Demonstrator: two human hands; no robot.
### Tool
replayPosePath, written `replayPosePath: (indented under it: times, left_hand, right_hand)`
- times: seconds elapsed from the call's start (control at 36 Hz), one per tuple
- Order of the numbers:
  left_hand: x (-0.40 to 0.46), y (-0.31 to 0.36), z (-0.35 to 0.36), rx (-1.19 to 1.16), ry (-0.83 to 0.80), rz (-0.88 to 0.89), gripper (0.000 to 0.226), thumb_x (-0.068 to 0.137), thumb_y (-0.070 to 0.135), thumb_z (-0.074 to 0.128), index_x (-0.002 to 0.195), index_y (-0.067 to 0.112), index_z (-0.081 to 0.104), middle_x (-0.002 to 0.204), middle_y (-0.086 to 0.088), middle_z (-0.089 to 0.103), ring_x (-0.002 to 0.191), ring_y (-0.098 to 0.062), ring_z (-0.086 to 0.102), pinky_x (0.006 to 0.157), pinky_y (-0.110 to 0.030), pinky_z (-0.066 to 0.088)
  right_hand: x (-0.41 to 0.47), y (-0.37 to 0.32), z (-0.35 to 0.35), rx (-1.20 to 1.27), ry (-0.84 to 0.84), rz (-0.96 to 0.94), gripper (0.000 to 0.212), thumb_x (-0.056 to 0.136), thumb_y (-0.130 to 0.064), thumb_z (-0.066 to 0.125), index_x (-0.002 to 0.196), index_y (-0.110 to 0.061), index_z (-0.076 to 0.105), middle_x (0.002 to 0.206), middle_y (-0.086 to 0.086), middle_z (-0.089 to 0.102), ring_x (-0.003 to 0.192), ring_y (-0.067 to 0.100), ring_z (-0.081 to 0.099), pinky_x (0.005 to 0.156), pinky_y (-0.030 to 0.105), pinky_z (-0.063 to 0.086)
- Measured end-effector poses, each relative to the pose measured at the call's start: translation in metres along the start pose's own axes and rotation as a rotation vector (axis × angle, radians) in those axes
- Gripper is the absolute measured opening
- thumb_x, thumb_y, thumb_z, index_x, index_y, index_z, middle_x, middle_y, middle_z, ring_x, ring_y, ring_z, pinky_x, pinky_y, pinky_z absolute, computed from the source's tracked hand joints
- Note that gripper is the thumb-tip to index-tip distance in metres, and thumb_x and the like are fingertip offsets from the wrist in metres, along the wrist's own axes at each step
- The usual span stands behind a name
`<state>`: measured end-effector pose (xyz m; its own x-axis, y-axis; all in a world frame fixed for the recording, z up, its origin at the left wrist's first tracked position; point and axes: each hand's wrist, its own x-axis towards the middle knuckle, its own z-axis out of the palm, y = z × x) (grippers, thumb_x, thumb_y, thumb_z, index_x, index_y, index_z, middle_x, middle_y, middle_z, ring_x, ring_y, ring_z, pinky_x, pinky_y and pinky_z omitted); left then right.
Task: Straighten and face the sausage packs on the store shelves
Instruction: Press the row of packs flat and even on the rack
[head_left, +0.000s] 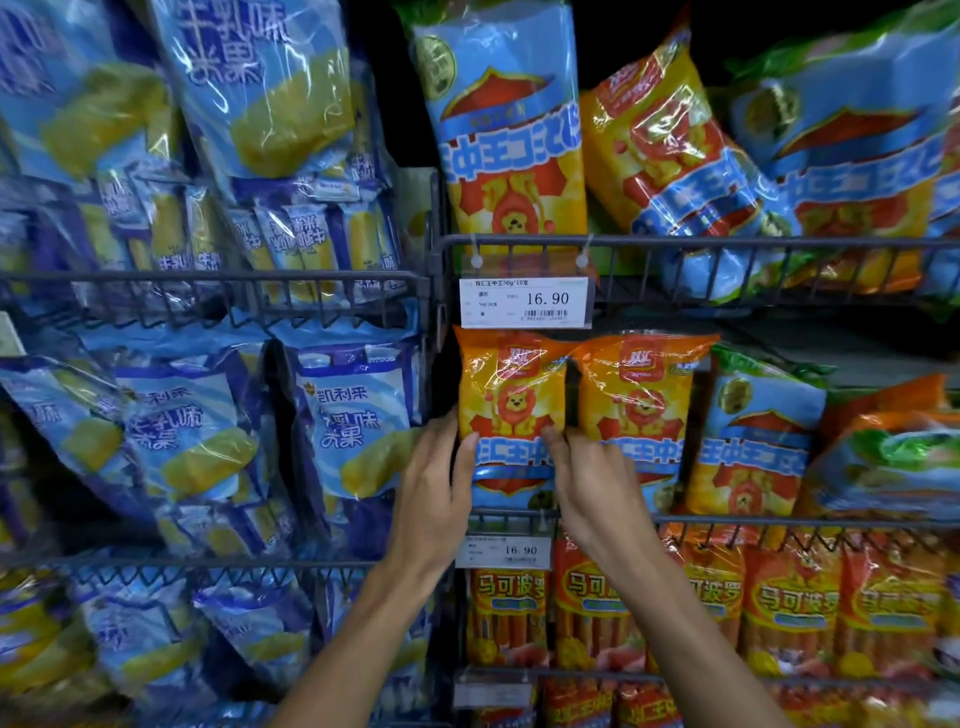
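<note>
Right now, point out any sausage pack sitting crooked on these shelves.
On the top shelf, the orange-yellow plastic sausage pack leans steeply right against the blue-topped pack beside it, which is tilted too. Both mid-shelf orange packs stand upright.

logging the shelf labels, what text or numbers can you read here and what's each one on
"16.90": upper price tag, with "双汇王中王" in its small heading; barcode digits too small.
"16.90": lower price tag; the rest is blurred.
"双汇": red logo on the orange pack that both hands hold.
"凯利来": blue pack, left shelves.
"马可波罗": red packs, the row below.
</note>
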<state>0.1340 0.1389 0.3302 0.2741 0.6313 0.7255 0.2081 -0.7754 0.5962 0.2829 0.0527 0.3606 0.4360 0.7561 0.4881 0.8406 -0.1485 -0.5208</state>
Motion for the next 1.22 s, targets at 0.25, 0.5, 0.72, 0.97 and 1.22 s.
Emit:
replayPosePath:
  times: [0.25,0.5,0.72,0.97,1.22]
  left_hand:
    - [-0.002,0.0,0.004,0.045,0.015,-0.019,0.055,0.111,0.045,0.031,0.151,0.012,0.048,0.137,0.0,0.045,0.116,-0.005,0.052,0.088,-0.039,0.06]
    - [-0.013,0.008,0.005,0.1,0.087,0.125,0.057,0.11,0.028,0.039,0.165,0.023,0.023,0.152,0.0,0.033,0.122,0.022,0.038,0.09,-0.009,0.048]
    - [-0.012,0.004,0.009,0.419,-0.088,0.47,0.073,0.101,-0.001,0.053,0.166,0.02,0.026,0.175,-0.002,0.015,0.162,-0.031,0.011,0.13,-0.045,0.017]
    - [0.002,-0.006,0.004,0.609,-0.163,0.467,0.064,0.109,0.033,0.042,0.167,0.027,0.016,0.176,0.001,0.007,0.162,-0.027,0.006,0.129,-0.054,0.005]
    - [-0.001,0.019,-0.001,0.503,-0.146,0.452,0.055,0.106,0.04,0.044,0.159,0.026,0.04,0.17,0.001,0.024,0.161,-0.027,0.014,0.131,-0.05,0.007]
  right_hand:
    - [-0.017,0.015,-0.01,0.141,0.001,-0.054,0.075,0.096,-0.066,0.021,0.107,-0.013,0.073,0.058,-0.004,0.048,0.054,0.021,0.048,0.056,0.037,0.028]
    - [-0.022,0.018,-0.015,0.064,0.067,-0.082,0.06,0.099,-0.061,0.037,0.114,-0.017,0.075,0.068,-0.007,0.067,0.058,0.013,0.061,0.057,0.028,0.052]
    - [-0.044,0.019,0.011,0.023,0.202,-0.475,0.061,0.106,-0.031,0.054,0.161,-0.019,0.03,0.17,-0.006,0.021,0.157,0.013,0.021,0.124,0.034,0.03]
    - [-0.038,0.023,0.006,0.024,0.046,-0.474,0.071,0.107,-0.037,0.054,0.165,-0.024,0.015,0.173,-0.011,0.004,0.159,0.011,0.006,0.126,0.037,0.021]
    - [-0.044,0.06,-0.056,0.311,0.393,-0.088,0.07,0.095,-0.041,0.065,0.158,-0.031,0.035,0.161,-0.02,0.035,0.15,0.001,0.03,0.122,0.036,0.035]
